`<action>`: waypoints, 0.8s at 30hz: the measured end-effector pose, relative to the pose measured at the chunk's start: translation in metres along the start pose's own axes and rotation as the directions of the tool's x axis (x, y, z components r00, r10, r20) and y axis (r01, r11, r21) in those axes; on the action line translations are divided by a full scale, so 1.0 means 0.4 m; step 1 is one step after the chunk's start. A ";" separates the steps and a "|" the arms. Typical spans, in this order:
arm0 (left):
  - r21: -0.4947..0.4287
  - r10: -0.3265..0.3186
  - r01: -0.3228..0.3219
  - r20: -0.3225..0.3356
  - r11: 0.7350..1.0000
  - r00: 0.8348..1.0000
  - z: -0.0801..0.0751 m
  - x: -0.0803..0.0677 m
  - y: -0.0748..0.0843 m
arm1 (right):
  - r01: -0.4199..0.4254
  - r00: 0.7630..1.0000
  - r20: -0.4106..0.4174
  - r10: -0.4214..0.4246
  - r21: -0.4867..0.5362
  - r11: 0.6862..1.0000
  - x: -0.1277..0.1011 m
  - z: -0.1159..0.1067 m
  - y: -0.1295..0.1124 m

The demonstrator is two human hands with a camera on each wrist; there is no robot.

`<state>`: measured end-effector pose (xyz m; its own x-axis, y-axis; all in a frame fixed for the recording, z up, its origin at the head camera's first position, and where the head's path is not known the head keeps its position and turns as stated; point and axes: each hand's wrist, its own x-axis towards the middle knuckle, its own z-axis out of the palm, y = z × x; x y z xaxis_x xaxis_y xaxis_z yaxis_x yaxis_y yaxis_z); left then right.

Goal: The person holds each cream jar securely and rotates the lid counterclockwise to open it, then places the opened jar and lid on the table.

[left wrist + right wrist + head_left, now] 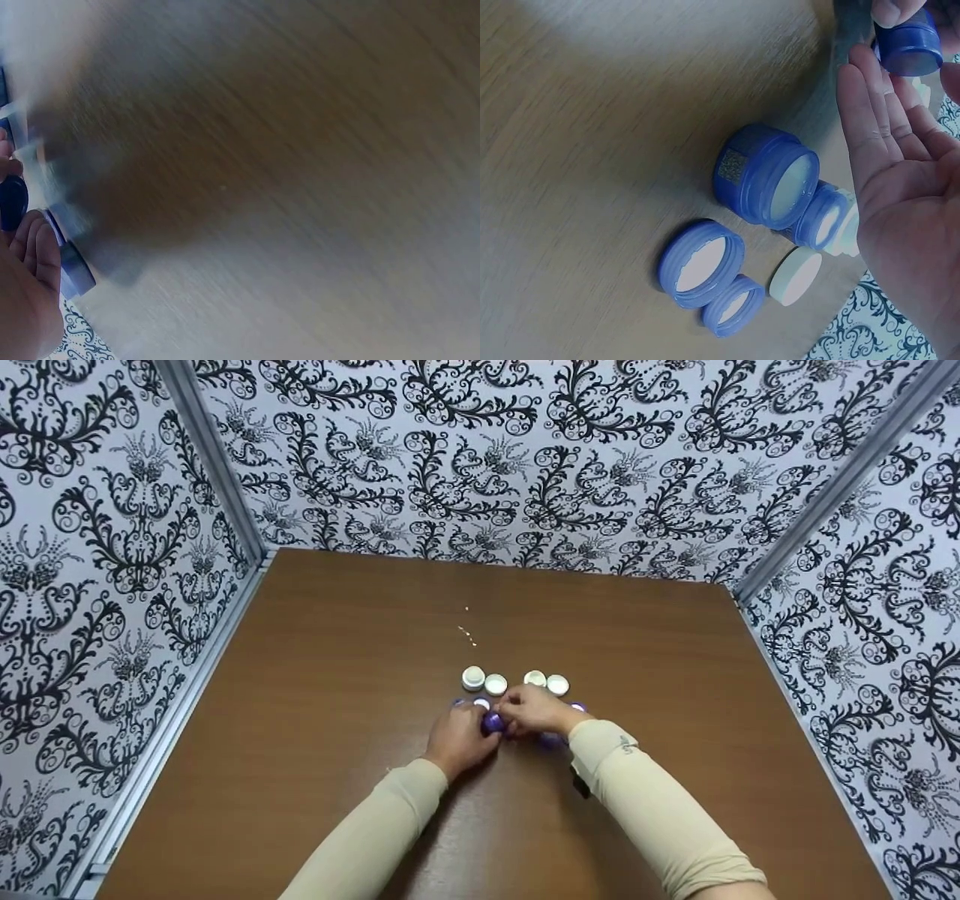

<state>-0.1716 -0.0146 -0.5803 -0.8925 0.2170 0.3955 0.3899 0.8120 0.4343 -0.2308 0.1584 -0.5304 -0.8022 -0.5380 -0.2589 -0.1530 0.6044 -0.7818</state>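
Between both hands, near the middle of the brown wooden surface: small purple plastic jar, gripped by left hand and met from the other side by right hand. Just beyond the knuckles, in a short row: four white round inner lids, two left, two right, in touching pairs. Close under the right palm, in the right wrist view: larger purple open jar lying tilted with pale cream showing, smaller purple jar touching it, two purple screw caps lying open side up, one white disc lid just beside them.

Hidden or unclear: most of the held jar, covered by fingers in the head view; left wrist view badly blurred, only purple edges and curled fingers at the frame's left border; tiny pale specks farther up the surface, too small to identify.

Left fingers curled round the jar; right fingers fairly straight, palm open, fingertips at the jar's rim, firm grip there impossible to confirm.
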 end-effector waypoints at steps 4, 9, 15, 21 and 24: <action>0.004 0.002 -0.002 -0.008 1.000 1.000 -0.001 -0.001 0.001 | 0.025 1.000 0.010 -0.025 -0.005 1.000 0.000 -0.002 -0.004; 0.026 0.010 -0.009 -0.011 1.000 1.000 -0.003 -0.003 0.003 | 0.025 1.000 0.018 -0.025 -0.002 1.000 -0.001 -0.002 -0.006; 0.038 -0.009 0.010 -0.011 0.999 1.000 -0.007 -0.006 0.007 | 0.049 0.999 0.020 -0.049 -0.022 0.999 -0.006 -0.004 -0.013; 0.039 -0.002 0.003 -0.023 0.999 1.000 -0.004 -0.004 0.008 | 0.057 0.998 0.037 -0.056 -0.030 0.998 -0.007 -0.003 -0.015; 0.040 -0.003 0.004 -0.025 0.999 1.000 -0.003 -0.004 0.007 | 0.056 0.998 0.034 -0.055 -0.026 0.998 -0.003 -0.002 -0.011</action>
<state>-0.1691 -0.0133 -0.5788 -0.8878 0.2005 0.4143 0.3765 0.8340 0.4033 -0.2297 0.1570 -0.5262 -0.7727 -0.5900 -0.2344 -0.2129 0.5887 -0.7798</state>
